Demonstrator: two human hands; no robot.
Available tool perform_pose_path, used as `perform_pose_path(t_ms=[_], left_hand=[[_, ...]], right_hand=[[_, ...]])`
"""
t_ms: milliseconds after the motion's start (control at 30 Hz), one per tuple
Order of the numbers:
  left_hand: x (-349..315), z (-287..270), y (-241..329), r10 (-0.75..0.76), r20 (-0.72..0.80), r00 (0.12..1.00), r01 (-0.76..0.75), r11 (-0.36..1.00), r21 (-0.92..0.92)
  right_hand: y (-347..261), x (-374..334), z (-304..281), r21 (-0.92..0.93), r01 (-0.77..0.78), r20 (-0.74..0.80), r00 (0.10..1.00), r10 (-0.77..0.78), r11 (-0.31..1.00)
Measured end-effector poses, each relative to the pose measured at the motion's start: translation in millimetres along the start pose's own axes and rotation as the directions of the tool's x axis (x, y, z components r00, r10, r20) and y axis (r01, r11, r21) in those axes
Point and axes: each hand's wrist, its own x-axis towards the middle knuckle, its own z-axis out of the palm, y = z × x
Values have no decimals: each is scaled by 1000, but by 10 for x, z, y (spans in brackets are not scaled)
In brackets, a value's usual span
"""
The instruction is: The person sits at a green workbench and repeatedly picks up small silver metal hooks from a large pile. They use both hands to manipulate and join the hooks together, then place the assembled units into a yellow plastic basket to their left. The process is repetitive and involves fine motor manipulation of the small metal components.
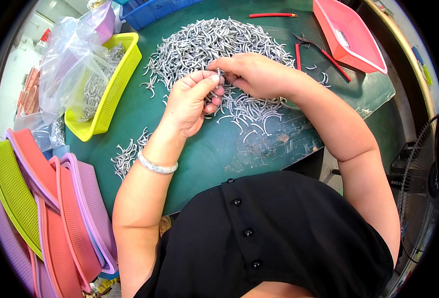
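Left hand point(189, 99) pinches a small metal piece point(219, 73) above the pile point(199, 43); right hand point(259, 74) curls beside it, grip unclear. Light, steady fingertip pressure is advisable.

Black fan point(418, 171) right; pink basket point(361, 39) upper right; blue crate point(152, 12) top; stacked baskets point(75, 223) lower left.

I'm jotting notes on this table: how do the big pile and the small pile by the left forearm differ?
The big pile is broad and heaped; the small pile is narrow and low. The big pile shows around the left hand and right hand; the small pile sits beside the left forearm. Both are loose silver-grey curved pieces on the green table.
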Motion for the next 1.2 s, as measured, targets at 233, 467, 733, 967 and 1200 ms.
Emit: perform_pose_path(t_ms=[233, 467, 733, 967, 1200], left_hand=[[2, -26, -2, -4, 22, 1000, 5, 999, -43], [-8, -7, 33, 32, 17, 999, -30, 992, -126], [1, 40, -28, 80, -18, 997, -81, 993, -81], [28, 41, -73, 198, -58, 979, -203, 974, -101], [32, 4, -50, 179, -69, 981, -186, 977, -106]], right_hand=[[-34, 2, -54, 99, -56, -89, 994, 65, 994], [18, 12, -60, 372, -24, -248, 961, 124, 928], [-77, 32, -29, 448, 140, -370, 928, 40, 883], [-139, 18, -24, 411, 202, -358, 933, -46, 889], [-12, -3, -47, -17, -37, -57, 998, 35, 999]])
